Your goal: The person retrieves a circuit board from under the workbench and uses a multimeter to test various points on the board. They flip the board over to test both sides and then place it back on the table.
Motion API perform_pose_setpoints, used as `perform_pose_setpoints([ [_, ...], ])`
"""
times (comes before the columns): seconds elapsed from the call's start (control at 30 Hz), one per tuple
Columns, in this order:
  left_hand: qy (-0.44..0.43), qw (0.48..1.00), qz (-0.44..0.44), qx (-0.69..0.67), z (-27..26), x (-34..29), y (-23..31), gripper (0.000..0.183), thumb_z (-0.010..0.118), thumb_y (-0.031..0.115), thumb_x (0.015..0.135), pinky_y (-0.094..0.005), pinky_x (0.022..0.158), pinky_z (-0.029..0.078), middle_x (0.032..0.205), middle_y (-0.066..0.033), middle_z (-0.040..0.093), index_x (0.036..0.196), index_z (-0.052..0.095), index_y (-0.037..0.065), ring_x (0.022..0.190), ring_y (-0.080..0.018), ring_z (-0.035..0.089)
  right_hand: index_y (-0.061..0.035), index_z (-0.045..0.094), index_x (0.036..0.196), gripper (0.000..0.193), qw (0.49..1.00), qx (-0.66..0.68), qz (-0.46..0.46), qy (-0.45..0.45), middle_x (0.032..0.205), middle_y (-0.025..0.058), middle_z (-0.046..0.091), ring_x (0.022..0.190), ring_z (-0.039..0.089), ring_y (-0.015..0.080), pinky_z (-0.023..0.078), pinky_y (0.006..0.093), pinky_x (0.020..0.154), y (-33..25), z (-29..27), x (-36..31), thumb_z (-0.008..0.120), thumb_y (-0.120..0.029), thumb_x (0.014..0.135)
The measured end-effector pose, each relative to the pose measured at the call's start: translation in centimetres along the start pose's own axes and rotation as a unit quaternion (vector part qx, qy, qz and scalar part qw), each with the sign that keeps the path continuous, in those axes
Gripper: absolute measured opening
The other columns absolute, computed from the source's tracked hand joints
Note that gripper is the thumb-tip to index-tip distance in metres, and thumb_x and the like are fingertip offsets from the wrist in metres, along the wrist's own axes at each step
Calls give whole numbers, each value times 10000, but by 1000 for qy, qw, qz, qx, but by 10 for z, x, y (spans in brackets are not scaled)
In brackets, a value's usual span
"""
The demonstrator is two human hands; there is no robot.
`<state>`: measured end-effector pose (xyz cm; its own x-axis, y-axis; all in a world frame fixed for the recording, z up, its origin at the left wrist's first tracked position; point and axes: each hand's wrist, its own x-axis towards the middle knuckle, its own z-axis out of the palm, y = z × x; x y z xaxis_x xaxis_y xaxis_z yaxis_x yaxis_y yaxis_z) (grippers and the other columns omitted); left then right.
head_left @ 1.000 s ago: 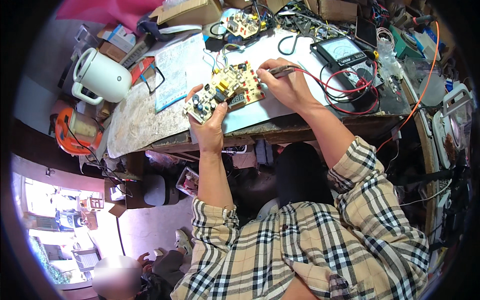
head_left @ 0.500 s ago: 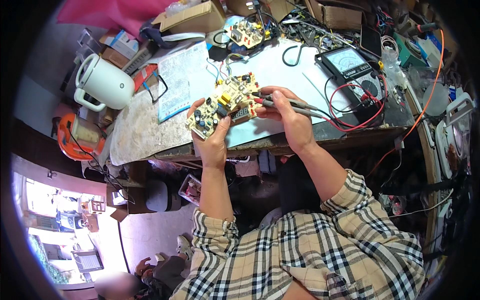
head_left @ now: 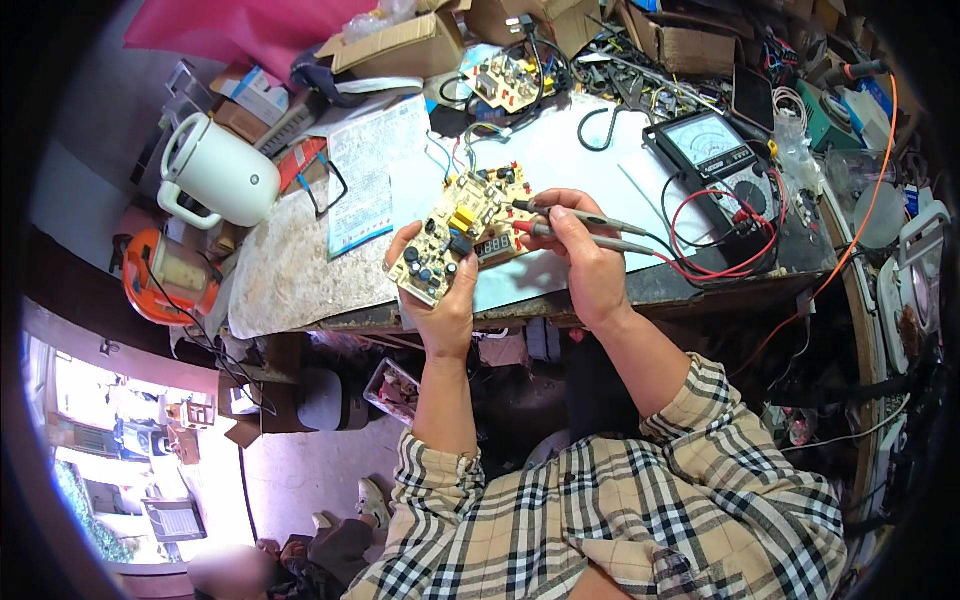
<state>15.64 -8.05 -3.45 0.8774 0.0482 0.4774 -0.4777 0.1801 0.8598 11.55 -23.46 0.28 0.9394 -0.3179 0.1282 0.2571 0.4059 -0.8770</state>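
My left hand (head_left: 440, 310) grips the near-left end of a cream circuit board (head_left: 436, 225), thumb on top. The board is tilted and carries yellow and black parts and a small digit display (head_left: 494, 246). Pinched together in my right hand (head_left: 590, 255) are two multimeter probes (head_left: 600, 222), one red-tipped and one black-tipped. Their tips are at the board's right part; whether they touch it I cannot tell. Red and black leads run from them to an analog multimeter (head_left: 715, 165) on the right of the bench.
A white kettle (head_left: 222, 172) and an orange appliance (head_left: 170, 278) stand at the left. Near a printed sheet (head_left: 372, 170) lie blue-and-black glasses (head_left: 328, 186). Another circuit board (head_left: 510, 80) and heaped tools and scraps fill the back. At lower left sits another person (head_left: 335, 560).
The whole view has shifted slightly. The board has tilted a little more in my left hand, and the probe tips have moved to a different spot along its right part.
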Motion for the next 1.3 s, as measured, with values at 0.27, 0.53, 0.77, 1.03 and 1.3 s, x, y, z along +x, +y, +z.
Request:
perform_pose_setpoints([
  [0.27,-8,1000,13,25,2,-1,5,580,674,-77,778,-263,861,455,1105,-68,535,1273,396,36,973,-122,548,-19,495,1083,171,1000,2,-10,8,918,100,638,800,638,134,543,273,749,9,8,1,441,-155,995],
  [0.53,-5,1000,6,9,4,-2,7,572,667,-91,782,-257,854,457,1117,-61,526,1270,399,36,967,-116,549,-13,503,1065,146,999,15,-28,0,918,84,623,790,647,126,548,252,694,12,8,1,462,-132,992],
  [0.77,-7,1000,10,17,3,-1,6,570,668,-90,783,-255,848,460,1110,-62,530,1269,399,35,963,-112,551,-13,517,1104,223,1000,-7,-5,-2,937,104,641,803,644,133,535,265,761,6,8,-1,440,-196,1004],
  [1.03,-4,1000,-1,-1,4,-1,8,571,672,-87,777,-260,862,455,1108,-63,527,1265,401,35,970,-117,545,-8,531,1068,195,1000,0,-15,1,911,108,667,799,656,127,542,252,730,9,8,0,440,-169,1005],
  [1.3,13,1000,-15,11,5,-2,3,598,676,-73,762,-289,907,441,1131,-85,516,1280,394,26,1000,-150,537,-14,545,1040,174,999,49,-13,12,895,63,626,762,639,118,538,241,685,14,7,1,466,-163,996],
])
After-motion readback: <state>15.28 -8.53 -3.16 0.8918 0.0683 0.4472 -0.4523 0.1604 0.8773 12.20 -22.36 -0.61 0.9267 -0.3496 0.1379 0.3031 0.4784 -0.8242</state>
